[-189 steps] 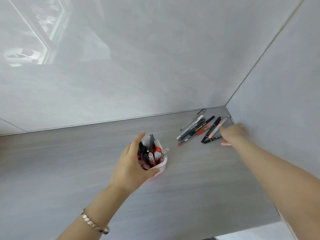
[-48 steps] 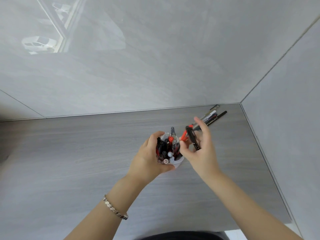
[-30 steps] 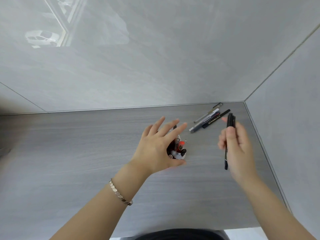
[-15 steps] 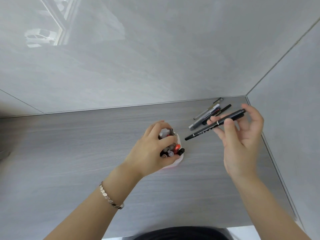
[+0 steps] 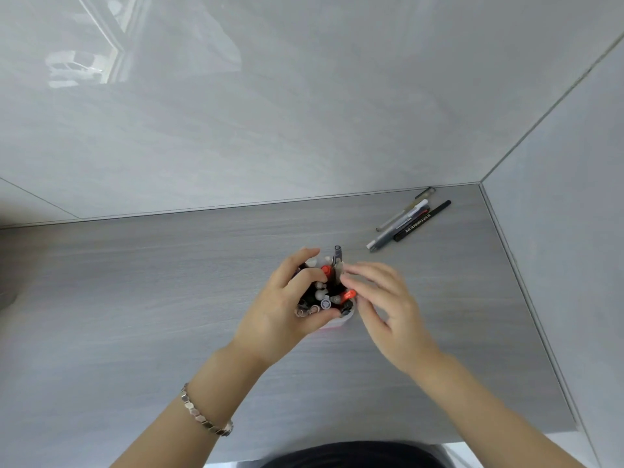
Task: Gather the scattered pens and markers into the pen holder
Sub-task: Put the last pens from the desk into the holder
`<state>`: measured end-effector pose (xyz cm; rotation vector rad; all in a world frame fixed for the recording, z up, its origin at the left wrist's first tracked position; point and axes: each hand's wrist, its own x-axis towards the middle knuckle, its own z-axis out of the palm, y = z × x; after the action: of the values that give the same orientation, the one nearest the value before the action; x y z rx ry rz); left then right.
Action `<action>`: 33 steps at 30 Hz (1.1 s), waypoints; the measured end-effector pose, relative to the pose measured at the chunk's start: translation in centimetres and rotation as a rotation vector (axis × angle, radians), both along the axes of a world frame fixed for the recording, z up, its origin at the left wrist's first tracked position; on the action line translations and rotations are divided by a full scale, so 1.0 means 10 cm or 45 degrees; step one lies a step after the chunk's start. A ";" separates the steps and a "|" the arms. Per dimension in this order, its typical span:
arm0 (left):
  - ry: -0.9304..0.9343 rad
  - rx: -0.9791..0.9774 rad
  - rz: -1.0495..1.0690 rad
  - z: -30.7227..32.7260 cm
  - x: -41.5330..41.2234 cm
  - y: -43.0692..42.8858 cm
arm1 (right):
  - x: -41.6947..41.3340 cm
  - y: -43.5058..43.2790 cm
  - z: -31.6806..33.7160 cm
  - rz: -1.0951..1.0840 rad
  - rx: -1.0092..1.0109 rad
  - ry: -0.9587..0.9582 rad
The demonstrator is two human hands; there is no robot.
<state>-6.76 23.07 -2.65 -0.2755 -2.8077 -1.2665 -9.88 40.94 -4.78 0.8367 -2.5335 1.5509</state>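
Observation:
The pen holder, a small white and pink cup, stands mid-table crammed with red, black and grey pens. My left hand is wrapped around its left side, thumb across the front. My right hand hovers at the cup's right rim with its fingers spread over the pen tops; I see nothing held in it. Several loose pens lie in a bundle at the far right corner, among them a black marker with white lettering.
The grey wood-grain table meets a glossy grey wall at the back and a second wall along the right side. A metal bracelet sits on my left wrist. The table's near edge runs along the bottom.
My right hand brought the black marker from above the table's right side to the cup and no longer holds it. My left hand has kept its grip on the holder.

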 end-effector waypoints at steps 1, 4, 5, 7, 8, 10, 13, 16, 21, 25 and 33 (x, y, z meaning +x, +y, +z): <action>-0.021 -0.007 0.008 0.01 0.01 0.00 | -0.05 0.03 0.05 0.008 -0.069 -0.149; -0.088 -0.002 0.040 0.03 0.00 0.01 | -0.47 0.15 0.08 -0.384 -0.114 -0.442; -0.116 0.009 0.048 0.05 0.00 0.01 | -0.69 0.22 0.02 -0.564 -0.034 -0.503; -0.163 0.036 0.054 0.07 0.00 0.01 | -1.11 0.31 -0.10 -0.785 0.209 -0.610; -0.168 0.039 0.058 0.07 0.00 0.02 | -1.27 0.34 -0.17 -0.827 0.299 -0.672; -0.162 0.013 0.075 0.07 0.00 0.02 | -1.48 0.34 -0.29 -0.902 0.411 -0.789; -0.174 0.009 0.077 0.07 -0.01 0.03 | -1.59 0.30 -0.34 -1.004 0.582 -0.866; -0.177 0.050 0.083 0.07 -0.01 0.02 | -1.64 0.30 -0.38 -0.978 0.698 -0.863; -0.151 0.066 0.108 0.06 0.00 0.04 | -1.55 0.44 -0.47 -0.906 0.736 -0.878; -0.151 0.052 0.125 0.04 0.01 0.04 | -1.36 0.64 -0.46 -0.872 0.643 -0.950; -0.154 0.076 0.126 0.05 0.01 0.03 | -0.63 0.62 0.65 -0.588 -0.433 -0.692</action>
<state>-6.63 23.37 -2.17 -0.0582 -2.8352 -1.3869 -16.17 47.11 1.69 -0.2318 -2.3838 2.1355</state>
